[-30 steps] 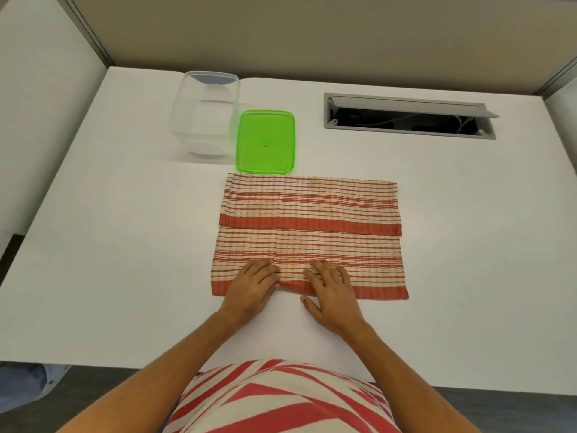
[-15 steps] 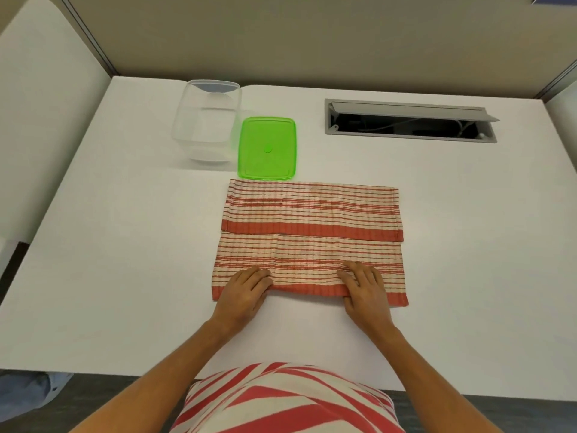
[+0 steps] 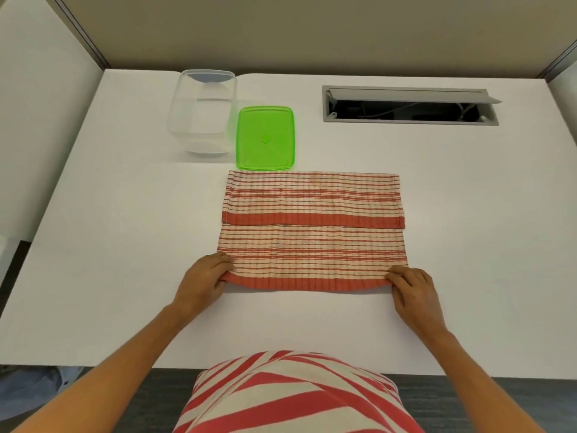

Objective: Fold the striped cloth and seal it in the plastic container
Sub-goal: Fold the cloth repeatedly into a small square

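The red-and-cream striped cloth lies flat on the white table, its far edge folded toward me so a red hem runs across the middle. My left hand pinches the near left corner and my right hand pinches the near right corner; the near red edge is lifted slightly off the table. Beyond the cloth, a clear plastic container stands open at the far left. Its green lid lies flat to the right of it, just touching the cloth's far edge.
A grey cable hatch is set open in the table at the far right. Partition walls close the desk at the back and on both sides. The table's near edge runs just in front of my striped shirt.
Both hands slid apart along the cloth's near edge, from the middle out to its two corners, and closed on them. The edge has begun to lift.
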